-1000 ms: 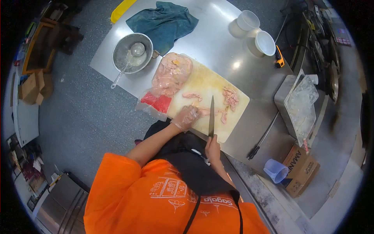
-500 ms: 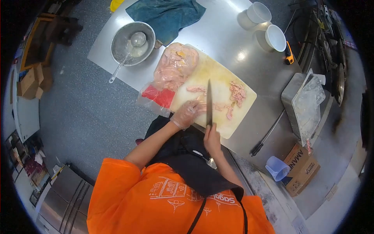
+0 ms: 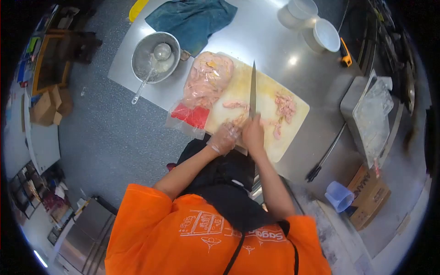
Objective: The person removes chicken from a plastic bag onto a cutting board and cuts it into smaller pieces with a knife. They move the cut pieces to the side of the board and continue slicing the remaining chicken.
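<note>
My right hand (image 3: 253,134) is wrapped round the handle of a long knife (image 3: 253,89), whose blade points away from me over the white cutting board (image 3: 293,130). My left hand (image 3: 223,138), in a clear glove, has its fingers bent against a strip of raw meat (image 3: 238,120) at the board's near edge. Another meat strip (image 3: 234,104) lies just beyond. Cut meat pieces (image 3: 285,107) are heaped on the right of the board. A clear bag of raw meat (image 3: 208,75) with a red patch overlaps the board's left side.
Left of the bag stands a metal bowl (image 3: 170,73) with a ladle (image 3: 162,52). A teal cloth (image 3: 192,20) lies behind. White tubs (image 3: 327,35), a yellow tool (image 3: 346,54), a metal container (image 3: 353,98) and a blue jug (image 3: 339,196) are on the right.
My right hand has moved forward with the knife, so the blade reaches further across the board. My left hand is slightly lower in the view, and the whole view has shifted a little.
</note>
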A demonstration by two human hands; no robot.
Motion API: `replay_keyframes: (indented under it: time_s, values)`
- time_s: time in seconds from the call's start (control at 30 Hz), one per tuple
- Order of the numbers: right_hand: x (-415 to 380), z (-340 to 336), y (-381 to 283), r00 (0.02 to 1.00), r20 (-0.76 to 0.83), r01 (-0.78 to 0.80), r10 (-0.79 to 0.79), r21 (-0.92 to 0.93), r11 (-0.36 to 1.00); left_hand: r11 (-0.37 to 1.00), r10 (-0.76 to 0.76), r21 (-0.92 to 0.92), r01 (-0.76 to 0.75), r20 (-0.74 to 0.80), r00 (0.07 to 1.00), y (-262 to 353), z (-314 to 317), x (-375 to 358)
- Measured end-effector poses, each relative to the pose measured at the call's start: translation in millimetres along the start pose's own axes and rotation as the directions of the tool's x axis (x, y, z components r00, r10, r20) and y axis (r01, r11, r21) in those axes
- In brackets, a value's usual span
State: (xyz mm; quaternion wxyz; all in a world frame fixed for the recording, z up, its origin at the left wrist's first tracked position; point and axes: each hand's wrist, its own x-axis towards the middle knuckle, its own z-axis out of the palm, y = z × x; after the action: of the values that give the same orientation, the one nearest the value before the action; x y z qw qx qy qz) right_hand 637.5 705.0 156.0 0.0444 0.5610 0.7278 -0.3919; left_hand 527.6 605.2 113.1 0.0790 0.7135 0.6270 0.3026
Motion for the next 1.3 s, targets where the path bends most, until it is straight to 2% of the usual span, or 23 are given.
replay_keyframes:
  time_s: [0.07,0.1,0.17,0.2,0.27,0.3,0.37,0.4,0.43,0.5,0.53,0.6,0.63,0.7,0.73,0.83,0.97,1.07,1.17,1.2,1.23,1.27,1.3]
  values:
    - [-21,2,6,0.998,0.034,-0.051,0.050,0.006,0.999,0.981,-0.190,0.039,0.191,0.416,0.889,6,-10,2]
    - [-18,0,4,0.997,0.050,-0.055,0.055,-0.001,0.998,0.983,-0.181,0.051,0.176,0.398,0.899,-3,-5,4]
    - [-60,17,30,0.999,0.024,-0.046,0.047,-0.042,0.998,0.943,-0.223,-0.203,0.265,0.206,0.953,-14,8,-9]
    - [-69,15,33,0.997,0.046,-0.064,0.066,-0.041,0.997,0.942,-0.224,-0.204,0.265,0.203,0.953,-12,-3,-4]
    - [-71,14,29,0.993,0.066,-0.096,0.098,-0.029,0.995,0.927,-0.303,-0.253,0.278,-0.065,0.951,-5,-44,15]
    - [-57,13,25,0.997,0.033,-0.062,0.063,-0.019,0.998,0.927,-0.297,-0.256,0.274,-0.054,0.953,-4,-53,15]
    - [-38,6,18,1.000,-0.013,-0.021,0.021,-0.010,1.000,0.501,-0.607,-0.659,0.561,0.194,0.771,-7,-68,25]
    - [-33,4,13,0.999,-0.014,-0.036,0.036,-0.014,0.999,0.636,-0.577,-0.461,0.619,0.250,0.778,-4,-99,43]
    - [-30,0,9,0.999,-0.020,-0.047,0.047,-0.019,0.999,0.644,-0.570,-0.462,0.610,0.241,0.785,-2,-107,52]
    - [-45,5,29,0.999,-0.024,-0.038,0.037,-0.028,0.999,0.895,-0.282,-0.365,0.258,-0.013,0.959,1,-116,69]
    - [-60,8,41,0.999,-0.013,-0.039,0.038,-0.039,0.998,0.897,-0.273,-0.367,0.247,-0.019,0.962,5,-120,79]
    - [-85,-1,64,0.989,-0.088,-0.119,0.117,-0.017,0.993,0.944,0.132,-0.295,-0.144,-0.059,0.989,17,-121,97]
    - [-93,-10,77,0.989,-0.093,-0.118,0.116,-0.022,0.993,0.944,0.133,-0.297,-0.147,-0.065,0.989,21,-112,96]
    - [-106,-30,101,0.973,-0.142,-0.195,0.183,-0.076,0.978,0.964,0.262,-0.055,-0.260,0.360,0.895,25,-72,72]
    - [-109,-36,109,0.971,-0.150,-0.196,0.183,-0.076,0.978,0.938,0.332,-0.003,-0.346,0.291,0.897,15,-42,47]
    - [-109,-46,116,0.970,-0.197,-0.169,0.146,-0.107,0.980,0.925,0.375,-0.057,-0.376,0.315,0.872,7,-18,12]
    - [-120,-21,81,0.999,-0.028,0.031,-0.033,-0.079,0.996,0.950,0.311,-0.139,-0.278,0.377,0.873,3,-10,0]
    - [-115,-21,92,0.998,-0.062,0.014,-0.016,-0.043,0.999,0.959,0.282,-0.076,-0.272,0.313,0.907,3,-12,9]
    - [-115,-27,104,0.975,-0.185,-0.121,0.122,0.020,0.993,0.965,0.257,-0.038,-0.261,0.356,0.899,17,-24,24]
    - [-114,-27,103,0.978,-0.163,-0.126,0.131,0.038,0.991,0.979,0.113,0.064,-0.195,0.626,0.771,31,-39,48]
    - [-114,-30,102,0.980,-0.140,-0.132,0.138,0.052,0.990,0.971,-0.061,0.181,-0.158,0.821,0.568,41,-43,64]
    - [-116,-28,99,0.979,-0.145,-0.135,0.141,0.049,0.990,0.971,-0.055,0.177,-0.161,0.819,0.571,40,-32,67]
    - [-117,-24,93,0.980,-0.158,-0.114,0.118,0.037,0.993,0.995,-0.064,0.098,-0.011,0.730,0.680,36,-14,64]
